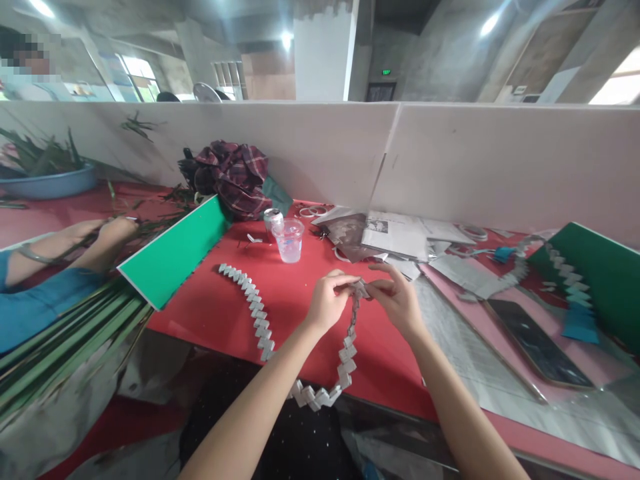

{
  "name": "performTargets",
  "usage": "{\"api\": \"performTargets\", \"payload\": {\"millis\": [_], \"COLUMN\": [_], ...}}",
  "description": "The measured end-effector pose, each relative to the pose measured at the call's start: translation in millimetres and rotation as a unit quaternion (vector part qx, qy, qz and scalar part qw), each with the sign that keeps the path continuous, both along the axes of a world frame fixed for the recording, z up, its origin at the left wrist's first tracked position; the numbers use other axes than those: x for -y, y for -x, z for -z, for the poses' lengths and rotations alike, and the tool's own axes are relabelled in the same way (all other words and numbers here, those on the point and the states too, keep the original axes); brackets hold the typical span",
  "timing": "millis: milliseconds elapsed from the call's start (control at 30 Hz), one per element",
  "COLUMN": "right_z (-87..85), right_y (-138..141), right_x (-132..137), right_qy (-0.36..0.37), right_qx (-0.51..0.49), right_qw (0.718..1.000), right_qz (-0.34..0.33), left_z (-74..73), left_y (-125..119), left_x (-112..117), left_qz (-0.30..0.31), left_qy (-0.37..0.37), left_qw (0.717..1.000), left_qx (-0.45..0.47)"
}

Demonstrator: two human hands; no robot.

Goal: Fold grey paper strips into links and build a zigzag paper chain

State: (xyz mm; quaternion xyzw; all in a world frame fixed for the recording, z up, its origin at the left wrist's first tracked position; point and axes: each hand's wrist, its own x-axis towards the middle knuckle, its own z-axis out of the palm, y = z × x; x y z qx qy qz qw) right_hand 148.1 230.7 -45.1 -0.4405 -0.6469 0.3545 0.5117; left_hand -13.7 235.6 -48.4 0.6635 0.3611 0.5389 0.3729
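Observation:
A long zigzag chain of folded grey paper pieces [260, 320] runs from the red table top down over the front edge and back up to my hands. My left hand [330, 300] is closed in a pinch on the chain's upper end. My right hand [397, 297] pinches the same end from the right, fingertips meeting the left hand's. Both hands hover just above the red table [225, 307] near its front edge.
A clear plastic cup [289, 239] and a can [273, 218] stand behind my hands. A green board [175, 253] leans at left, another person's arms [75, 243] and green leaves beyond it. Newspapers [395, 237], a phone [537, 347] and a second paper chain [560, 263] lie at right.

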Motion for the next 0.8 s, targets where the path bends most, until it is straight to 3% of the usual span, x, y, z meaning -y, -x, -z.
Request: {"api": "performTargets", "payload": {"millis": [133, 267, 400, 500, 800], "right_z": [2.9, 3.4, 0.0, -0.1, 12.0], "right_y": [-1, 1, 5, 7, 8], "right_x": [0, 0, 2, 2, -3], "right_qy": [0.019, 0.020, 0.035, 0.045, 0.007], "right_qx": [0.039, -0.004, -0.082, -0.106, -0.076], "right_qw": [0.999, 0.999, 0.993, 0.988, 0.997], "right_qz": [-0.015, -0.033, -0.076, -0.099, -0.026], "left_z": [-4.1, -7.9, -6.6, -5.6, -4.7], "left_y": [5, 8, 10, 12, 11], "left_x": [1, -2, -10, -14, -14], "left_qz": [0.030, 0.039, -0.009, -0.003, 0.008], "left_qy": [-0.008, 0.009, 0.036, 0.061, 0.059], "left_qw": [0.999, 0.998, 0.999, 0.997, 0.996], "left_qx": [-0.034, -0.048, -0.007, 0.048, 0.072]}}
